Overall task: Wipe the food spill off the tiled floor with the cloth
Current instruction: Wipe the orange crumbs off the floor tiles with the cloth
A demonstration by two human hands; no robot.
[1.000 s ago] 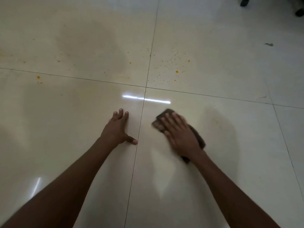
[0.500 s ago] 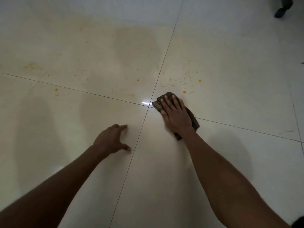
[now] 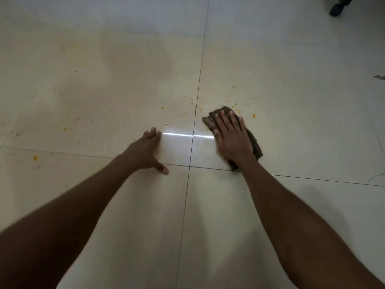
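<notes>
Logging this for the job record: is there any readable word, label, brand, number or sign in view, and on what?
None: no text can be read anywhere.
Dark brown checked cloth under the right hand: woven pattern only, no label.
Glossy cream floor tiles: only orange food specks, no markings.
Dark object at the top right corner: nothing legible.

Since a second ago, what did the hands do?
The right hand pushed the cloth forward over the tile joint, up to the yellow specks. The left hand shifted forward too. The cloth stayed flat under the right palm, and the left hand stayed braced on the floor.
</notes>
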